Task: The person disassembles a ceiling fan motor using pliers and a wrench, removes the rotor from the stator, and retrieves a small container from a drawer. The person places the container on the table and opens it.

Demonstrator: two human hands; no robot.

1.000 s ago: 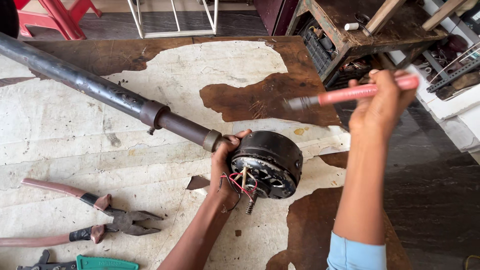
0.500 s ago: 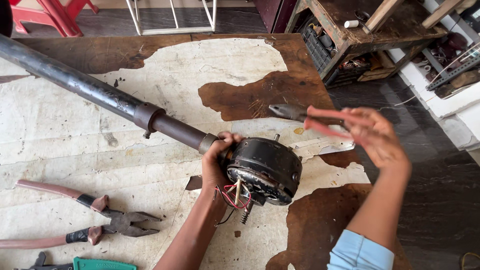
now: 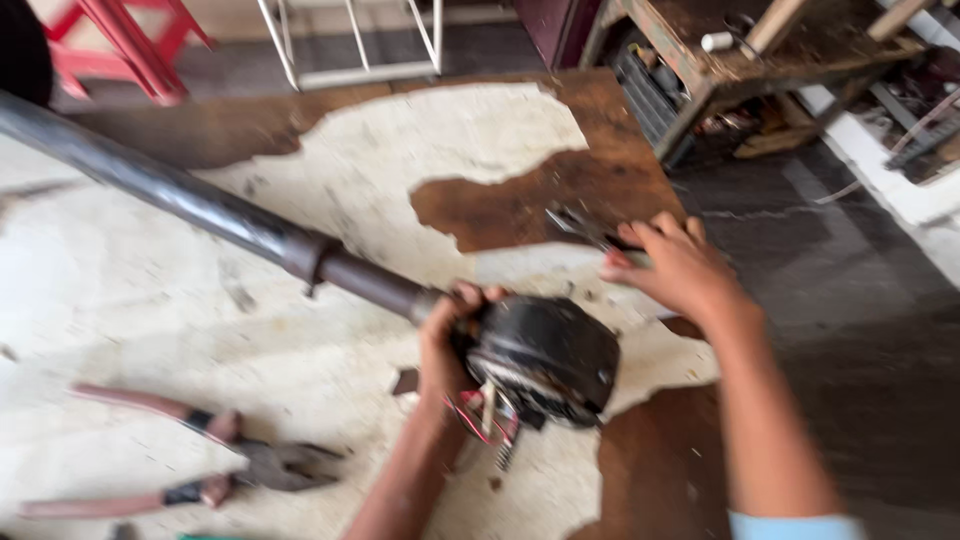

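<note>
I see the worn workbench (image 3: 150,300) carrying a long steel pipe (image 3: 200,215) that runs diagonally into a black round motor housing (image 3: 545,355) near the bench's right edge. My left hand (image 3: 450,345) grips the pipe-to-motor joint, fingers wrapped tight. My right hand (image 3: 680,270) holds a blurred hand tool (image 3: 580,228) just beyond the motor; pliers (image 3: 240,460) lie well apart at lower left.

Dark floor (image 3: 860,330), red stool (image 3: 120,45), cluttered wooden bench (image 3: 790,50)

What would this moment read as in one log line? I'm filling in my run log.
left hand: grips black motor on pipe | right hand: holds a tool, type blurred | pliers: lying on table
</note>
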